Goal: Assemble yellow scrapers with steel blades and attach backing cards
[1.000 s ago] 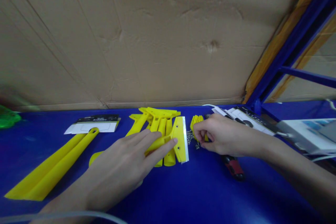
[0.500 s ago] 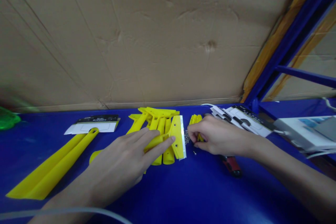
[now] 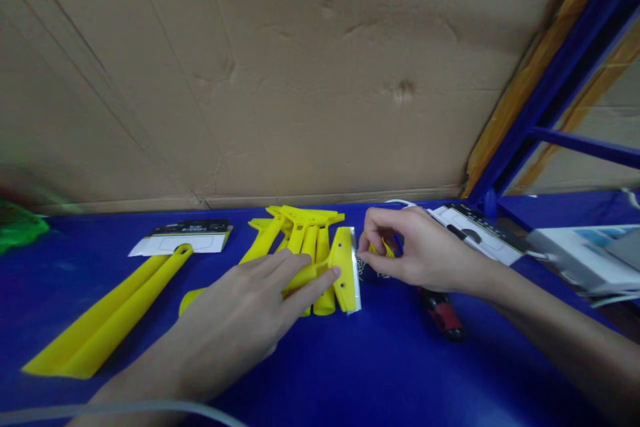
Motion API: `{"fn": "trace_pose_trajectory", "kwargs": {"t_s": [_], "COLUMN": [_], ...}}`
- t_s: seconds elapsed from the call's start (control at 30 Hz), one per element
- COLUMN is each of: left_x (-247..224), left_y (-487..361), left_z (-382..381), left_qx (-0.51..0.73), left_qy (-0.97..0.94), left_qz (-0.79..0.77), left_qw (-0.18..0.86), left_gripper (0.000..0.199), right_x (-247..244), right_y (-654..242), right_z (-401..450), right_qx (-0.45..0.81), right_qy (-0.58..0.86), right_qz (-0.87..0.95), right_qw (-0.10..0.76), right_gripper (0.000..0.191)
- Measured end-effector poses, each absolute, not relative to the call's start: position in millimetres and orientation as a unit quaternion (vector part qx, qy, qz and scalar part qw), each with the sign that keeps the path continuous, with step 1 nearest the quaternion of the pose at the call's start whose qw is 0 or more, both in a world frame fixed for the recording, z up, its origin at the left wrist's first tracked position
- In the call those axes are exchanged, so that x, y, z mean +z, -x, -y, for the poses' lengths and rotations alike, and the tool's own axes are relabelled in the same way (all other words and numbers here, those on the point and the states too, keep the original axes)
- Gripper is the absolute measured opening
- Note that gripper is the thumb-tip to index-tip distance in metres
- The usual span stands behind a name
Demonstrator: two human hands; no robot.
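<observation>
My left hand (image 3: 250,307) is wrapped round the handle of a yellow scraper (image 3: 344,270), whose wide head faces right with a silvery blade strip (image 3: 357,270) along its edge. Beyond it lie several more yellow scrapers (image 3: 310,217), partly covered by that hand. To the right, my right hand (image 3: 400,243) is pinched just above a small heap of metal screws or nuts (image 3: 361,268); what its fingertips hold is too small to make out. Behind those fingers, small yellow parts (image 3: 384,249) show in part.
A red and black tool (image 3: 444,317) lies below my right wrist. Packaged cards (image 3: 480,233) and a white box (image 3: 585,257) are at the right. At the left are long yellow handles (image 3: 115,313) with cards (image 3: 185,240). Cardboard stands behind the blue table (image 3: 350,373).
My right hand has risen slightly from the table beside the small metal pieces, its fingertips still together. My left hand stays on the scraper. The whole view has shifted a little.
</observation>
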State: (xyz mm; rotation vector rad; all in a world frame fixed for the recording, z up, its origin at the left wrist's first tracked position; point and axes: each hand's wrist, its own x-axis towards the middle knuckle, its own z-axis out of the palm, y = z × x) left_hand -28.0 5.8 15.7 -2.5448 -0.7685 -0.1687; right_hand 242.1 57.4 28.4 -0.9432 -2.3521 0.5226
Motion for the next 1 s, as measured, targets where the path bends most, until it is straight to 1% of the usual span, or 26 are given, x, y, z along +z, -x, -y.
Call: {"fn": "trace_pose_trajectory", "kwargs": {"t_s": [0.07, 0.17, 0.37, 0.5, 0.63, 0.73, 0.83, 0.93, 1.0], "left_x": [16, 17, 17, 17, 12, 10, 14, 19, 21], "left_y": [27, 26, 19, 19, 28, 33, 33, 31, 31], "left_z": [-4, -1, 1, -4, -5, -5, -5, -5, -6], "left_qx": [-0.064, -0.069, -0.092, -0.099, -0.097, -0.096, -0.093, -0.096, -0.097], "left_qy": [0.93, 0.931, 0.923, 0.92, 0.919, 0.921, 0.921, 0.921, 0.923], "left_qz": [0.275, 0.273, 0.327, 0.337, 0.336, 0.321, 0.313, 0.313, 0.312], "left_qw": [0.236, 0.232, 0.181, 0.172, 0.181, 0.198, 0.212, 0.212, 0.205], "left_gripper": [0.061, 0.064, 0.067, 0.068, 0.071, 0.074, 0.077, 0.076, 0.075], "right_x": [26, 19, 15, 16, 16, 17, 20, 23, 24], "right_y": [-238, -232, -233, -237, -239, -239, -238, -238, -238], "right_z": [-55, -51, -49, -48, -46, -46, -46, -47, -48], "right_qx": [0.162, 0.077, -0.116, -0.175, -0.162, -0.123, -0.031, 0.089, 0.147], "right_qy": [0.323, 0.279, 0.196, 0.159, 0.151, 0.15, 0.181, 0.211, 0.254], "right_qz": [0.868, 0.882, 0.917, 0.921, 0.934, 0.935, 0.92, 0.897, 0.868], "right_qw": [0.341, 0.373, 0.328, 0.31, 0.281, 0.299, 0.346, 0.377, 0.401], "right_gripper": [0.033, 0.033, 0.029, 0.023, 0.019, 0.016, 0.015, 0.015, 0.018]}}
